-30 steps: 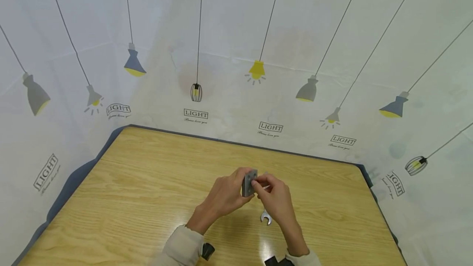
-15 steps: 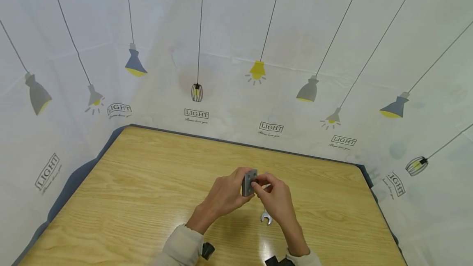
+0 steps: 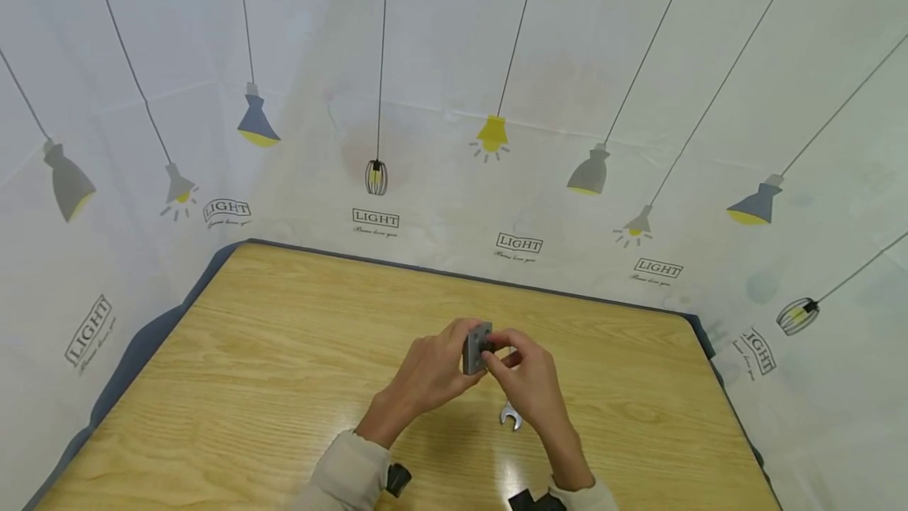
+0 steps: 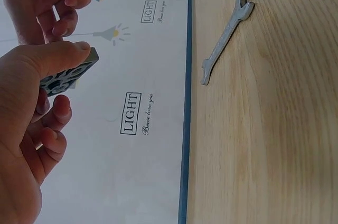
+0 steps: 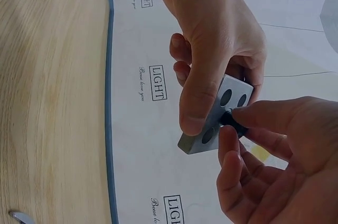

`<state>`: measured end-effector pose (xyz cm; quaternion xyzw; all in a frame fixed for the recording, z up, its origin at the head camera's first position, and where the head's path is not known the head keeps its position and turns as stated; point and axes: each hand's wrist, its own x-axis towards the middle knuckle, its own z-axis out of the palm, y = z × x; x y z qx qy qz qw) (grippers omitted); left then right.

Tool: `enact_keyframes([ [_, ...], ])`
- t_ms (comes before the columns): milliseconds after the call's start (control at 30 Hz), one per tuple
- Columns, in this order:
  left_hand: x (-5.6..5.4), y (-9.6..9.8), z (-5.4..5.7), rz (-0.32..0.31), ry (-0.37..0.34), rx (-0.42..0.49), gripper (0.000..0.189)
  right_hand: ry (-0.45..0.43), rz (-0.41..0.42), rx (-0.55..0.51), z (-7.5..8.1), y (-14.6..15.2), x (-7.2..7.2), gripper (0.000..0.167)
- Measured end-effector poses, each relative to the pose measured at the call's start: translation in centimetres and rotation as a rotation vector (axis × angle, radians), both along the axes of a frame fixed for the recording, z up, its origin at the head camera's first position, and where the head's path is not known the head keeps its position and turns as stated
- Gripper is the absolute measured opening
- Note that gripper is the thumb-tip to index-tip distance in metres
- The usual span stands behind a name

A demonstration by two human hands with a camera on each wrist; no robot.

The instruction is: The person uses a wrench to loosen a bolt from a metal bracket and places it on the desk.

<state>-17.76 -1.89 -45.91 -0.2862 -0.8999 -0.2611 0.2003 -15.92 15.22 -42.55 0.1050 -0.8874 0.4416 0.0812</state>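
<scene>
My left hand (image 3: 426, 369) grips a small grey metal plate (image 3: 473, 349) by its edges above the table. Several round holes run through the plate (image 5: 196, 147), as the right wrist view shows. Thumb and forefinger of my right hand (image 3: 528, 377) pinch a small dark bolt-like piece (image 5: 227, 118) at a hole near the plate's middle. Fingertips cover much of that piece, so its exact kind is unclear. An open-ended wrench (image 4: 224, 39) lies on the table below the hands, partly hidden by my right hand in the head view.
The wood-grain table (image 3: 284, 322) has a dark blue cloth edge (image 3: 152, 330) along its back and sides. Behind it hangs a white sheet (image 3: 440, 38) printed with lamps and lettering. Black camera mounts (image 3: 399, 481) sit at both wrists.
The right fingertips have drawn slightly away from the plate's face, and more of the dark piece shows between them. The plate has tilted a little; the wrench lies still.
</scene>
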Motion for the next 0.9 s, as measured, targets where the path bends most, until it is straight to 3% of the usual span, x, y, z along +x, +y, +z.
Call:
enact_keyframes([
  [667,0.04,-0.07,-0.10,-0.007,-0.021,0.006,0.066,0.043,0.046,0.000,-0.09,0.00,-0.01,0.022],
  [900,-0.02,-0.40,-0.24,-0.005,-0.019,0.014,0.064,-0.039,0.052,0.003,-0.06,-0.05,-0.18,0.037],
])
